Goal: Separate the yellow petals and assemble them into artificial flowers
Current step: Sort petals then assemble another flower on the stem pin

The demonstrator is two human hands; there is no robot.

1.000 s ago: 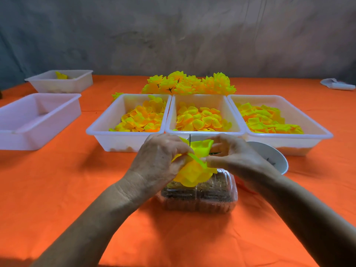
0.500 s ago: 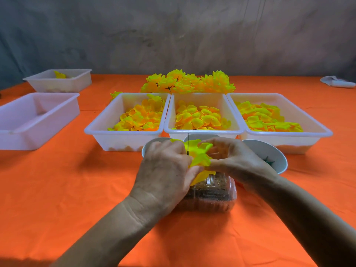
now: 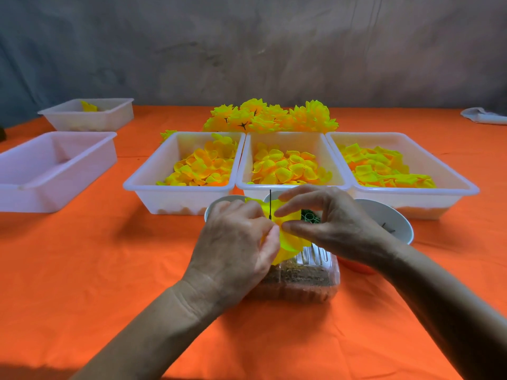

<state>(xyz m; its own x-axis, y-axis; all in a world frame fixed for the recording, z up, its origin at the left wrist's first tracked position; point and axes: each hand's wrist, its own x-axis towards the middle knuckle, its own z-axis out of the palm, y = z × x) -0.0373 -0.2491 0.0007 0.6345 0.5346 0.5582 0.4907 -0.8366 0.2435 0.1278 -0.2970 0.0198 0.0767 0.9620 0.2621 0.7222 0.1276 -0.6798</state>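
1. The stack of yellow fabric petals (image 3: 288,237) is gripped by the curled fingers of the left hand (image 3: 236,242), above the clear plastic box (image 3: 307,281).
2. A petal edge is pinched between thumb and forefinger of the right hand (image 3: 329,220); a thin dark wire stem (image 3: 270,204) is seen upright through the petals.

- orange tablecloth (image 3: 82,270) covering the table
- empty white tray (image 3: 49,171) at the tablecloth's left edge
- white cloth (image 3: 482,116) at its far right corner
- grey wall (image 3: 247,50) behind it

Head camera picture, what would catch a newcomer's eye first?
First, the two hands at centre: the left hand and right hand pinch a half-built yellow flower with a thin dark stem poking up. Behind them, three white trays of yellow petals sit side by side on the orange tablecloth, with a heap of finished flowers beyond.
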